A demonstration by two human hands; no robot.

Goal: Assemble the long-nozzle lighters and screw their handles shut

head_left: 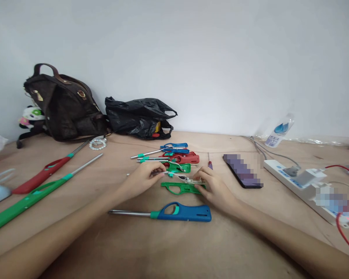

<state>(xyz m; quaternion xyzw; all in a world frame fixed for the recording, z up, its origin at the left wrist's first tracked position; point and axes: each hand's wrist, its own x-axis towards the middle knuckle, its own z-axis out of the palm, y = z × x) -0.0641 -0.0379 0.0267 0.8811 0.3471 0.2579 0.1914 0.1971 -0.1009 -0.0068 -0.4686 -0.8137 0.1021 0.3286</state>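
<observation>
My left hand (pixel 144 176) is closed in a pinch on the metal tube end of a lighter's inner assembly (pixel 178 176), a thin rod with wires. My right hand (pixel 213 186) pinches the other end of that same assembly. Just under it lies an open green lighter shell half (pixel 180 188). A whole blue gas lighter (pixel 180 212) with a metal nozzle lies nearer to me. Behind my hands is a heap of blue, red and green lighter parts (pixel 174 155).
Long red (pixel 43 175) and green (pixel 31 197) lighters lie at left. A brown bag (pixel 64 106) and black plastic bag (pixel 139 118) stand against the wall. At right: a small screwdriver (pixel 209 164), a phone (pixel 242 170), a power strip (pixel 296 182) with cables, a bottle (pixel 279 131).
</observation>
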